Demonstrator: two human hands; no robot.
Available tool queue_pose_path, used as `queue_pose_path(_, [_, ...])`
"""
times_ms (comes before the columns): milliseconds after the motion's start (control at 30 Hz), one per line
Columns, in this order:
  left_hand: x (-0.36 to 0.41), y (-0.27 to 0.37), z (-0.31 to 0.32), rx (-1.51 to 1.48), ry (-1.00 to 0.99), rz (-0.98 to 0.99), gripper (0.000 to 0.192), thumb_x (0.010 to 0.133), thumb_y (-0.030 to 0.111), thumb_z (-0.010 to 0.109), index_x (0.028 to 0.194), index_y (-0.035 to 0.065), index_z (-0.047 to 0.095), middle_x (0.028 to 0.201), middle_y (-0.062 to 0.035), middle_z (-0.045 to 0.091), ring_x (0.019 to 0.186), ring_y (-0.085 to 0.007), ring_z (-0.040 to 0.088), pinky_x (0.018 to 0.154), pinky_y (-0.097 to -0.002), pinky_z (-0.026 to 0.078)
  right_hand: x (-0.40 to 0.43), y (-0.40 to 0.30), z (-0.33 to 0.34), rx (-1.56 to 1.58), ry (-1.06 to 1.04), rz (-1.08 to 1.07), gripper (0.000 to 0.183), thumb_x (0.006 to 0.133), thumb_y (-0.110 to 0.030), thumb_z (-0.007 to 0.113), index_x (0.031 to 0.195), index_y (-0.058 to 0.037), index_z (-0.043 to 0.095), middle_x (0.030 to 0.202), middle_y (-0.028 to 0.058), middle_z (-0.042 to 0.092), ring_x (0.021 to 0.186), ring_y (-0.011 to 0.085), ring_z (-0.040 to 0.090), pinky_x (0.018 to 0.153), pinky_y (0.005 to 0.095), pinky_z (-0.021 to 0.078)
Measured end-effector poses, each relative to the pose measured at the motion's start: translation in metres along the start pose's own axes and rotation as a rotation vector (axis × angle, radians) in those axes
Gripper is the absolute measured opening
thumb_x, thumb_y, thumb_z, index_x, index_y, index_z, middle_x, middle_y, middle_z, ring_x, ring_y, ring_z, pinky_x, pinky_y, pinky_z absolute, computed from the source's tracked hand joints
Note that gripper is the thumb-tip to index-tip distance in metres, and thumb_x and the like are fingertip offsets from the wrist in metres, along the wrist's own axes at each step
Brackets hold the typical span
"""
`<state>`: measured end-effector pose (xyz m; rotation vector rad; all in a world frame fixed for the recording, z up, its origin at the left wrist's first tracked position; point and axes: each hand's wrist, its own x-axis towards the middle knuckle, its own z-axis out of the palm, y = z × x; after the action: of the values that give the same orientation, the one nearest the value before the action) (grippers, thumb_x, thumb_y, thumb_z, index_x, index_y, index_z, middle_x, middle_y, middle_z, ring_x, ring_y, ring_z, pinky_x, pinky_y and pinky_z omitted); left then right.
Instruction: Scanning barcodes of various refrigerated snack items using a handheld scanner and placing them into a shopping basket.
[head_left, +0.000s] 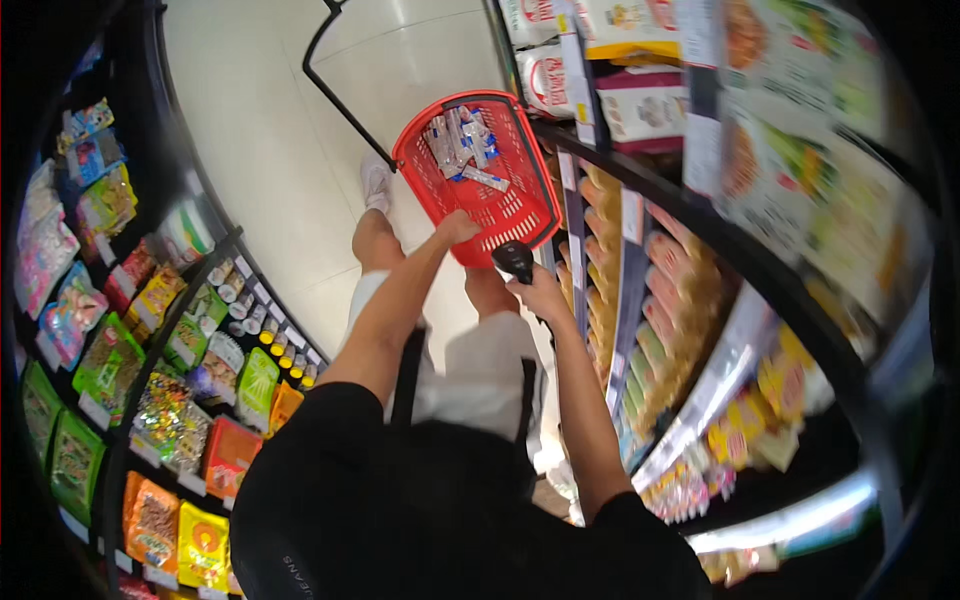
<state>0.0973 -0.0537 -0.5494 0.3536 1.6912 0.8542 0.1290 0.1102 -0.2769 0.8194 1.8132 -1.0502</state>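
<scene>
A red plastic shopping basket is in front of my legs, with several small white-and-blue wrapped packets heaped at its far end. My left hand grips the basket's near-left rim, its fingers over the inner side. Beside the near-right corner, my right hand is closed around a black handheld device with a rounded head; its exact kind is unclear. The basket's black handle swings out to the far left.
Shelves of bagged snacks line the left, with small yellow-capped containers at their edge. On the right, a black shelf rail runs close to the basket, above rows of packaged goods. A white shoe stands left of the basket on pale floor tiles.
</scene>
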Motion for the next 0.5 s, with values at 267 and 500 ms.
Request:
queue_pose_path(267, [0.181,-0.07,0.072,-0.433,0.285,-0.633,0.051,0.078,0.051,0.061,0.099,0.0055,0.071,0.098,-0.0226,0.067,0.096,-0.0323,0.066,0.079,-0.0403,0.052,0.133,0.029,0.004,0.742,0.094,0.122,0.011,0.083,-0.005,0.064,0.092,-0.0018,0.058,0.065,0.0022,0.057,0.048,0.0078,0.049,0.044,0.0228,0.0361])
queue_pose_path(500, [0.25,-0.085,0.081,-0.476,0.463,-0.854,0.065,0.077,0.058,0.06,0.109,0.0016,0.064,0.108,-0.0209,0.065,0.101,-0.036,0.063,0.084,-0.0475,0.049,0.134,0.06,0.022,0.67,-0.021,0.108,0.028,0.083,0.001,0.061,0.11,0.0018,0.056,0.086,0.0104,0.064,0.054,0.0069,0.049,0.05,0.0204,0.0384])
